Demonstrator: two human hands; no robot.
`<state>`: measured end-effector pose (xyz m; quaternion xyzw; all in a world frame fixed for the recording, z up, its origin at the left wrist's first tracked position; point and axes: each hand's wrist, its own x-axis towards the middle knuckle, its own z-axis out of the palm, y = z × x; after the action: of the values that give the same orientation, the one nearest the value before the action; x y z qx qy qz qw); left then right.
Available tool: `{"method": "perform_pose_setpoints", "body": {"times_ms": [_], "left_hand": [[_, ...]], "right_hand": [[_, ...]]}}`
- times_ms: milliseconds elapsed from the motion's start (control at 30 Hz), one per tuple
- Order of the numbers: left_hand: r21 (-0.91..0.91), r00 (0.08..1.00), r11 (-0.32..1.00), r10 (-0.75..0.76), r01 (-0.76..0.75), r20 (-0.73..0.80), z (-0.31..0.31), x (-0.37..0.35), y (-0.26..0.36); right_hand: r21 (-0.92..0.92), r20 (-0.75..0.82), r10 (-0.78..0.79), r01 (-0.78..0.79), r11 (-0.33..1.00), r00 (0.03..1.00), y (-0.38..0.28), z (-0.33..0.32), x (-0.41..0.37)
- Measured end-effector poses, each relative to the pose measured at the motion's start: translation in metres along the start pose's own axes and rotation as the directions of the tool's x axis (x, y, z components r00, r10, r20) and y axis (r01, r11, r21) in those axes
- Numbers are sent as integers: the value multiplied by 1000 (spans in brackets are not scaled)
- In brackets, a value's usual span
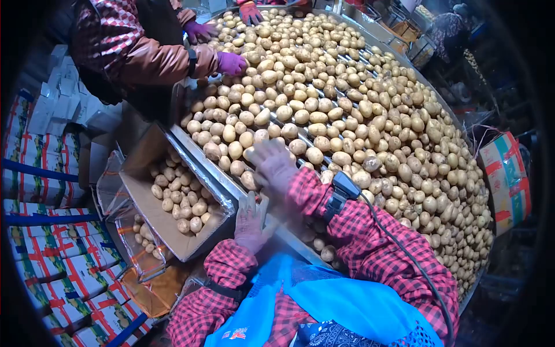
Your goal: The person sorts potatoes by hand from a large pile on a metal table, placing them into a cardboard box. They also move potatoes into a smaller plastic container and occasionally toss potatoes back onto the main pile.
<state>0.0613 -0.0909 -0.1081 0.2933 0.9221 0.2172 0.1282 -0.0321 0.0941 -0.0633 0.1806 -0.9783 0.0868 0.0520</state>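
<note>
Your right hand (274,168) lay open, palm down, on the potatoes (347,104) heaped on the worktop (228,184). Your left hand (251,224) rested open against its rim, just beside the part-filled box (137,169).

potatoes (347,98) lie on the table (196,151), a box (167,231) of potatoes just left, below its edge.
</note>
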Motion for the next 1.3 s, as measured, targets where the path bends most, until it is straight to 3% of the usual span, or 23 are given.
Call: {"method": "perform_pose_setpoints", "body": {"times_ms": [33, 100, 167, 200, 233, 300, 400, 433, 500, 533, 567, 633, 700, 767, 900, 1000, 1033, 1100, 1133, 1200, 1233, 1267, 1300], "left_hand": [[-9, 997, 998, 68, -69, -21, 1, -3, -7], [-11, 990, 991, 136, -136, -32, -6, -7, -22], [-190, 879, 858, 470, -477, -84, -23, 1, -43], [-716, 964, 663, 261, -218, -51, -34, 1, -52], [-939, 994, 343, 101, 5, 42, -38, -5, -48], [-972, 961, -117, -163, 204, 221, -56, -18, -27], [-801, 931, -561, -135, 211, 340, -56, -31, -33], [-802, 934, -564, -141, 197, 328, -61, -30, -31], [-621, 945, -755, -8, 208, 326, -65, -33, -23], [-699, 932, -701, -141, 144, 333, -46, -37, -27], [-773, 902, -627, -272, 98, 335, -36, -38, -25], [-491, 914, -846, -8, 210, 406, -43, -38, -34], [-504, 894, -843, -65, 188, 443, -44, -38, -26], [-606, 839, -769, -183, 203, 513, -43, -39, -24], [-529, 847, -823, -118, 208, 517, -33, -40, -24], [-495, 865, -843, -75, 210, 496, -39, -37, -15], [-473, 890, -856, -33, 210, 454, -44, -38, -11], [-546, 844, -821, -167, 167, 510, -52, -39, 0], [-758, 897, -631, -223, 166, 382, -46, -43, -1], [-647, 918, -745, -126, 163, 376, -59, -40, 3], [-528, 933, -828, -16, 190, 361, -64, -38, 3], [-488, 931, -856, -19, 173, 364, -58, -37, 1], [-513, 931, -843, -43, 160, 362, -62, -36, 6]], "right_hand": [[-89, 39, -147, 150, 985, 988, -5, 10, 2], [-111, -9, -176, 173, 979, 984, -25, 33, -10], [-39, 476, -49, 77, 996, 878, -33, 8, 14], [-25, 554, -23, 45, 999, 832, -38, -1, 30], [-14, 633, -2, 14, 1000, 774, -38, -4, 39], [47, 550, -45, 23, 999, 834, -25, 8, 23], [486, 95, -76, 21, 873, 993, -19, 6, 1], [522, 39, -169, 124, 844, 985, -20, -2, -2], [790, 72, -237, 90, 607, 969, -32, -14, -12], [872, 218, -314, -40, 487, 924, -32, -37, -10], [802, 57, -275, 120, 585, 960, -29, -37, -3], [577, 97, -95, 22, 817, 991, -11, -50, 20], [137, -21, 97, -94, 986, 995, 15, -8, 42], [-33, 204, 129, -125, 992, 971, 39, 7, 58], [75, 369, 133, -172, 982, 920, 56, -11, 72], [-60, 430, 263, -263, 963, 864, 63, 0, 72], [21, 419, 268, -304, 952, 868, 67, 5, 68], [168, 376, 292, -374, 912, 880, 75, 5, 58], [238, 342, 309, -400, 885, 887, 77, 1, 51], [310, 299, 407, -491, 814, 863, 43, -36, 28], [574, 316, 340, -464, 674, 886, 37, -45, 10], [841, 319, 287, -410, 354, 903, 24, -35, -9], [840, 342, 212, -399, 366, 915, 2, -51, -21]]}}
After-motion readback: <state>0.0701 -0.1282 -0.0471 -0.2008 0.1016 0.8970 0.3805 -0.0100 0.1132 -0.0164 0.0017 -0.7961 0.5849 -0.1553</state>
